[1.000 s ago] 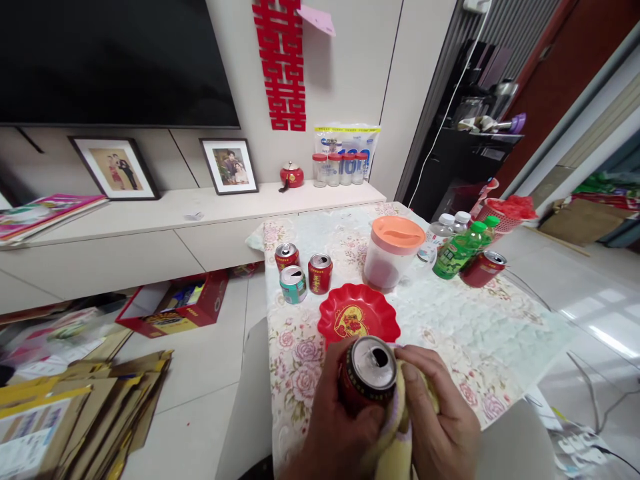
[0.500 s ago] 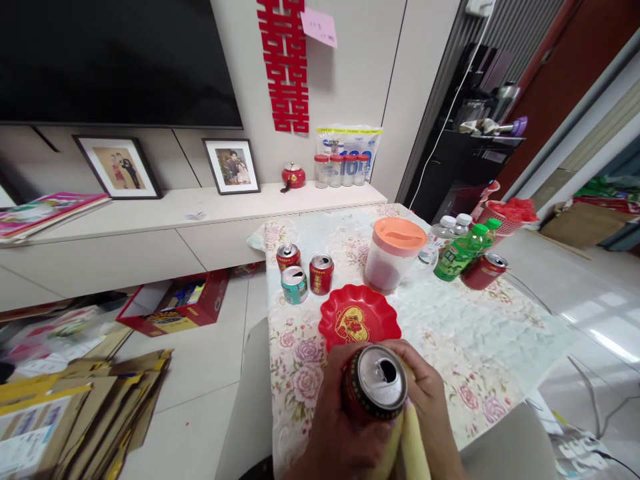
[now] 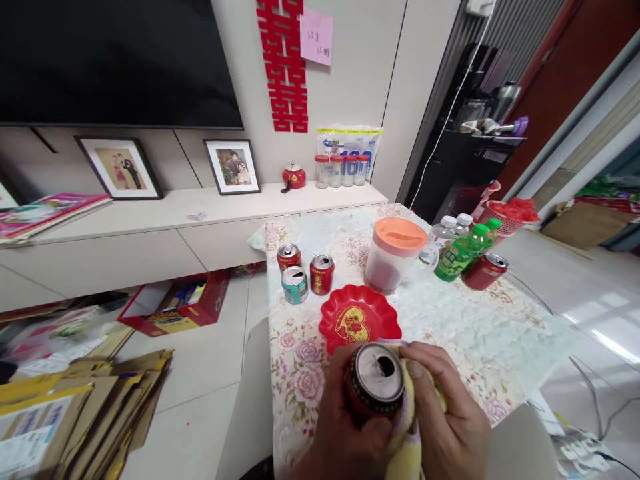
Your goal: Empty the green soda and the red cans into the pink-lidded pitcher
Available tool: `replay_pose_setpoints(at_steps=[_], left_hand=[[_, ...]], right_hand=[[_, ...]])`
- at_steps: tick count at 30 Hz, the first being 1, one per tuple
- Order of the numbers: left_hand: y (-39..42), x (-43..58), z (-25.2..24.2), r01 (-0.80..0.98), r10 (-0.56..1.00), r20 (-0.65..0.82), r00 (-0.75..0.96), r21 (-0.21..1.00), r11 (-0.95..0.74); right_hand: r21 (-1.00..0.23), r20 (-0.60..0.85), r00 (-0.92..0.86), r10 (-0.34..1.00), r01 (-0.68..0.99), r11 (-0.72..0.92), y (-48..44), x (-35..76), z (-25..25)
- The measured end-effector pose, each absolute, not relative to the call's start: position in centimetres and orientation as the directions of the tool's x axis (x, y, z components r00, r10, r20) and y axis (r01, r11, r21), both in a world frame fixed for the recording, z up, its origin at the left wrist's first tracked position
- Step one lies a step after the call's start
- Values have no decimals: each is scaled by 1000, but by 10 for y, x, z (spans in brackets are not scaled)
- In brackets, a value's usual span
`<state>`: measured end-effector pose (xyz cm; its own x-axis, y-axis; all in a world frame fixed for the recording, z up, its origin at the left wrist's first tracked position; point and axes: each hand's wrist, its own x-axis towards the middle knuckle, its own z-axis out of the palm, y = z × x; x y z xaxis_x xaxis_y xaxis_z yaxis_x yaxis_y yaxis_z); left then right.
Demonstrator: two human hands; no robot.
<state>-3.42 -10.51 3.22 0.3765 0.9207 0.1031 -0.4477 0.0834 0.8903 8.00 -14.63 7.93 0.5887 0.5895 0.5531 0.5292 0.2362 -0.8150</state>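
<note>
An opened red drink can (image 3: 377, 377) is upright in my left hand (image 3: 340, 433), whose fingers wrap round its side. Against the can's right side my right hand (image 3: 445, 407) grips a yellow cloth (image 3: 406, 460) with a pale purple edge. Just beyond both hands lies a red scalloped plate (image 3: 383, 313) with a gold print. Two red cans, one of them this red can (image 3: 321, 275), and a teal can (image 3: 295, 285) stand to the plate's left, their tops opened.
A clear tub with an orange lid (image 3: 400, 233) stands behind the plate. At right are green bottles (image 3: 457, 257), clear bottles, a red can (image 3: 485, 272) and a pink basket (image 3: 505, 223). The flowered tablecloth (image 3: 307, 383) covers the table; cardboard (image 3: 120, 407) lies on the floor at left.
My right hand has shifted right and slightly outward with the cloth, showing more cloth along the can's side. The can stays in my left hand, nearly in place.
</note>
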Motion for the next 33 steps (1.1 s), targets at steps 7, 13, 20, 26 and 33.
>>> replay_pose_setpoints(at_steps=[7,13,20,26,33], left_hand=[[-103,-37,43,-470,877,251,409,882,-33],[-105,-40,36,-377,881,316,352,909,-176],[-97,-41,27,-420,905,302,301,893,-159],[-98,-50,7,-368,902,243,357,924,-104],[-105,-51,0,-338,903,131,410,941,17]], right_hand=[[-993,120,563,818,79,91,-137,101,72],[-999,-13,532,846,-35,6,-132,102,45],[-993,115,579,807,84,82,-136,89,28],[-976,197,631,751,195,93,-139,88,41],[-891,428,645,633,419,176,-146,83,46]])
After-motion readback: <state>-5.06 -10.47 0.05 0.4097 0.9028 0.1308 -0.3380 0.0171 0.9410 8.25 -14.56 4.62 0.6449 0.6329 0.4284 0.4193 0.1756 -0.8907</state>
